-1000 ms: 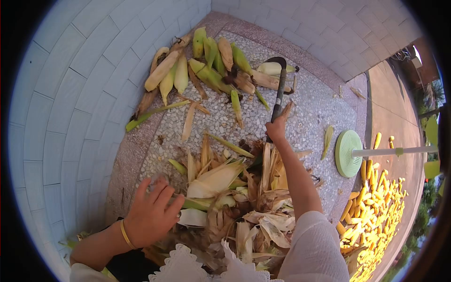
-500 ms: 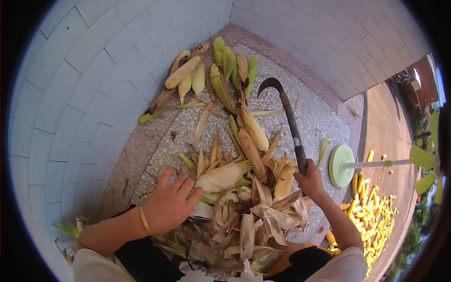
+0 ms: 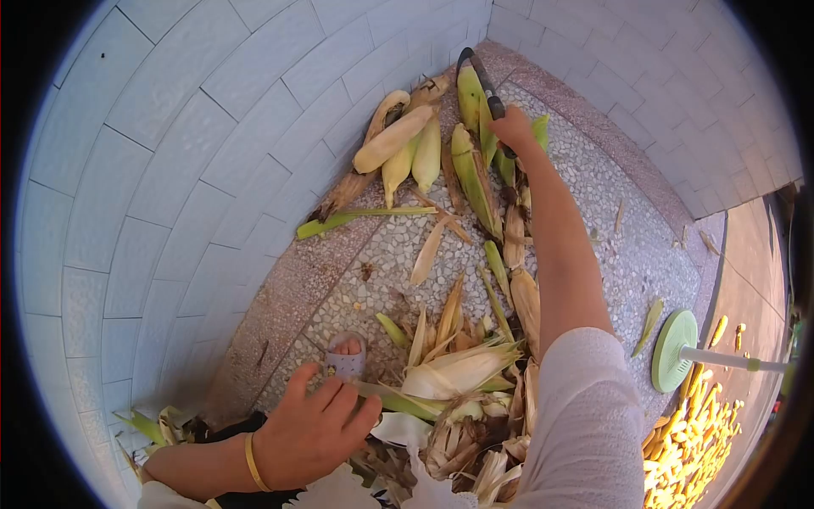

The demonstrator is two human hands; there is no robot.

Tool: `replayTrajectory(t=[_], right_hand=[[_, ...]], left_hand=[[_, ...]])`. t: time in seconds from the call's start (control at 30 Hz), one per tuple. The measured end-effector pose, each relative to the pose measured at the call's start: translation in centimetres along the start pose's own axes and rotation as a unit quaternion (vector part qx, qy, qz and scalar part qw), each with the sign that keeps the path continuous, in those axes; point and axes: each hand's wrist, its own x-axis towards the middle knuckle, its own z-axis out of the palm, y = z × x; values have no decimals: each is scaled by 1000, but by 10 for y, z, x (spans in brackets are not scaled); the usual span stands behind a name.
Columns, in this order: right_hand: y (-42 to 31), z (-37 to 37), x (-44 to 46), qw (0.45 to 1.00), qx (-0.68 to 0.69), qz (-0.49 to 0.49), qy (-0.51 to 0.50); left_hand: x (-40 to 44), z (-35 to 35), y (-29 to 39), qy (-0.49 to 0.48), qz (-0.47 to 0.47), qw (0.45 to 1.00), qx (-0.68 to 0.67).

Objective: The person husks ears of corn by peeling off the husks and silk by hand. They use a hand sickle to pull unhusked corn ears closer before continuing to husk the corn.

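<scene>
Far forward near the wall corner, my right hand [image 3: 515, 130] is closed round the handle of a sickle [image 3: 483, 78], whose dark curved blade lies over green-husked corn ears [image 3: 471, 95]. My left hand [image 3: 320, 424], fingers spread and holding nothing, hovers above the near edge of a pile of husks [image 3: 462, 373]. Left of the sickle lie pale and yellowish ears [image 3: 394, 140]. A long green leaf [image 3: 365, 217] rests below them. My right forearm hides part of the ears and husks.
Tiled walls [image 3: 170, 212] meet at the far corner. A foot in a light sandal [image 3: 346, 356] is beside my left hand. At the right stands a pale green round base [image 3: 675, 349] with a pole, near a heap of yellow cobs [image 3: 691, 450] outside.
My right hand has swung the sickle forward and left, from above the husk pile to the far ears. The view has shifted, and a sandalled foot now shows. My left hand stays open.
</scene>
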Motion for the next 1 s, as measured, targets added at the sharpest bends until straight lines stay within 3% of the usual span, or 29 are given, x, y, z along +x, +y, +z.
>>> replayTrajectory(t=[0.03, 0.17, 0.3, 0.4, 0.47, 0.5, 0.63, 0.83, 1.0], right_hand=[[23, 2, 6, 995, -86, -42, 24], [71, -51, -70, 978, -202, 10, 40], [122, -97, -157, 989, -120, 47, 78], [106, -135, -213, 993, -84, 36, 81], [98, -137, -195, 993, -82, 9, 82], [104, -128, -168, 979, -164, -36, 119], [90, -99, -115, 972, -220, 35, 71], [127, -94, -214, 975, -201, 85, 35], [130, -77, -330, 984, -88, 122, 95]], left_hand=[[-1, 2, -1, 8, 3, 1000, 7], [-5, 1, 2, 1, 5, 1000, -17], [-7, -5, 2, -5, 7, 999, -35], [-7, -9, 3, -12, 10, 1000, -23], [-1, -9, 12, -18, 15, 999, -27], [3, -9, 15, -11, 22, 999, -35], [5, -2, 26, -17, 16, 999, -31], [-10, 0, 44, -25, 24, 999, -22], [-22, 4, 67, 40, 49, 998, -12]])
